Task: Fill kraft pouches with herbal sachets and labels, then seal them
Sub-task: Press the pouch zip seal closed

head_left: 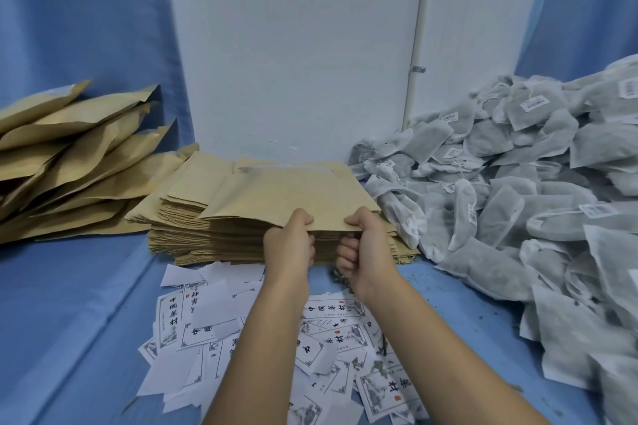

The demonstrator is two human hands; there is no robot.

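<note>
Top pouch [290, 193]: it lies flat on the pouch stack [214, 238] in the middle of the desk [86, 304], and its near edge is lifted a little off the stack
Left hand [291, 245]: the grip is closed on the near edge of the top pouch, thumb on top, fingers curled below
Right hand [362, 245]: the same closed grip on the same edge, at the near right corner, just beside the left hand
Direction from the grip: the whole pouch stretches away from both hands, to the far side and to the left; the held edge runs left to right
Mouth of the pouch: a pale strip shows at the far edge; I judge the opening is there, away from the hands, but I cannot tell if the strip belongs to this pouch
Sachets [518, 183]: a big heap on the right, touching the stack; the right hand is nearer to it
Labels [241, 321]: scattered on the near side, under the forearms
Filled pouches [69, 155]: piled at the far left
Coming move: probably pull the pouch towards the near side, then turn it so the mouth can be reached
</note>
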